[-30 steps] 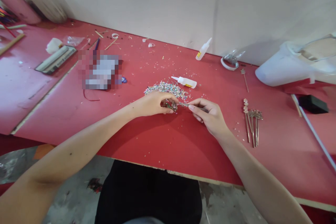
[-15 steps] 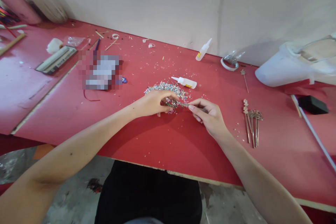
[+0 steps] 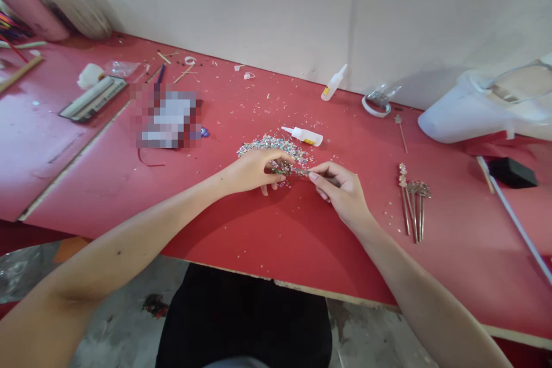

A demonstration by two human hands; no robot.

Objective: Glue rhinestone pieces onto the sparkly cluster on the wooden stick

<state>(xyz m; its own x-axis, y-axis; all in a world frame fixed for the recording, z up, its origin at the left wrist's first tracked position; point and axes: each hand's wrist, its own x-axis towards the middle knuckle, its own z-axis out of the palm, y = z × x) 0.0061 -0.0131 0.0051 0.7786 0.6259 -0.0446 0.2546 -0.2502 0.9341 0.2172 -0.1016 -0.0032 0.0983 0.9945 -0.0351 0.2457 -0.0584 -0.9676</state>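
My right hand (image 3: pixel 338 184) pinches the stem of a hairpin with an ornamented head (image 3: pixel 285 169). Around that head curve the fingers of my left hand (image 3: pixel 259 171), thumb below and forefinger above; whether they press on it is hard to see. Just behind my left hand a pile of small multicoloured glittering beads (image 3: pixel 271 142) is spread on the red table (image 3: pixel 276 230). A white glue bottle (image 3: pixel 307 137) lies at the pile's back right edge.
Several finished-looking hairpins (image 3: pixel 414 201) lie at the right, near a black block (image 3: pixel 513 172) and a white bucket (image 3: pixel 466 106). Another glue bottle (image 3: pixel 333 83) is by the wall. At the left lie a boxed item (image 3: pixel 92 100) and a blurred flat object (image 3: pixel 168 119).
The lower fingers of my left hand have shifted slightly beneath the hairpin's head. My right hand keeps its pinch, almost unmoved.
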